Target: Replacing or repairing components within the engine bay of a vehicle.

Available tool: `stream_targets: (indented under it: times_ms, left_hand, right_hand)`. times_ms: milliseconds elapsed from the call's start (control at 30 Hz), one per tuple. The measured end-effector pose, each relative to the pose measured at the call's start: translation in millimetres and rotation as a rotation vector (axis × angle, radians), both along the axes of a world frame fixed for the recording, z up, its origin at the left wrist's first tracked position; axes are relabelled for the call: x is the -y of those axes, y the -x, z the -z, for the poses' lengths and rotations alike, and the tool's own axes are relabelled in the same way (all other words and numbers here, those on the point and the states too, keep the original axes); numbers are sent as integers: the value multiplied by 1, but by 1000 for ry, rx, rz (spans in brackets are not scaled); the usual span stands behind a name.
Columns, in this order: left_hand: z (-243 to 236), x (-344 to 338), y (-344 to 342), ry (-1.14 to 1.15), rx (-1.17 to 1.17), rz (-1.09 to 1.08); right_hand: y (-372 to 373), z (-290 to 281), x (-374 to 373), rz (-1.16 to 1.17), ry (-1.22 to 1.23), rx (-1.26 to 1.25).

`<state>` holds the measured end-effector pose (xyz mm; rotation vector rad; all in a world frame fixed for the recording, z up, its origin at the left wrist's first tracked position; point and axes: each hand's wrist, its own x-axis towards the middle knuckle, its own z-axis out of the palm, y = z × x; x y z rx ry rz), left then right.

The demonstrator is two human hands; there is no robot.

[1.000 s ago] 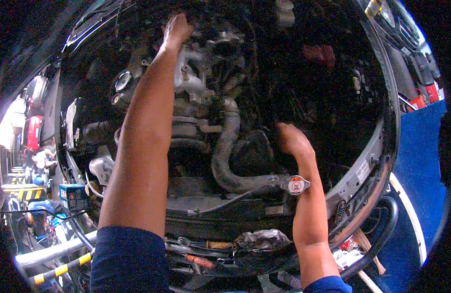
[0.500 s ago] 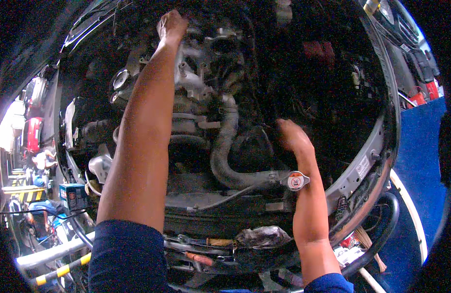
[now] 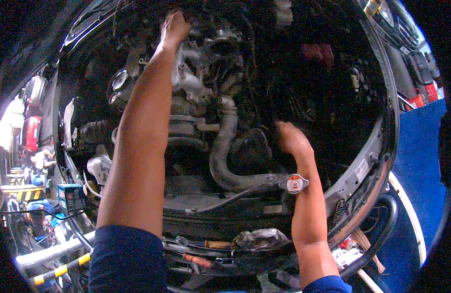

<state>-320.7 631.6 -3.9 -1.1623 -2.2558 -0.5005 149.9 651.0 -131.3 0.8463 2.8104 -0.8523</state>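
My left hand [image 3: 176,30] reaches far over the metal engine block [image 3: 186,80] in a car's engine bay. Its fingers look curled closed against the far part of the engine; what they hold, if anything, is hidden. To the right, my right hand [image 3: 293,138] hangs over the dark part of the bay, right of the thick black radiator hose [image 3: 223,156]. The fingers bend down and away, blurred and partly lost in shadow. Just left of my right forearm sits the silver radiator cap [image 3: 295,183] with an orange label.
Along the front edge lie tools with a wooden handle [image 3: 217,244] and a red handle [image 3: 198,260], beside a crumpled clear plastic bag [image 3: 261,239]. A small teal box [image 3: 71,197] stands at the left. A blue panel [image 3: 422,146] stands right of the car.
The view has shifted slightly. My left hand has turned a little at the wrist over the same spot. The right hand stays in nearly the same place, still blurred.
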Motion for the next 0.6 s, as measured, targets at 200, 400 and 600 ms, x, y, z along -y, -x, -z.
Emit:
stream_targets:
  times_ms: [200,400,600]
  left_hand:
    - [2,0,9,98,162,-99]
    - [22,-7,45,220,-55,-39]
    - [29,-9,67,195,-415,19]
  right_hand:
    - [1,-11,1,6,62,99]
    - [1,-13,3,149,241,-44]
    - [7,-19,-1,46,116,171]
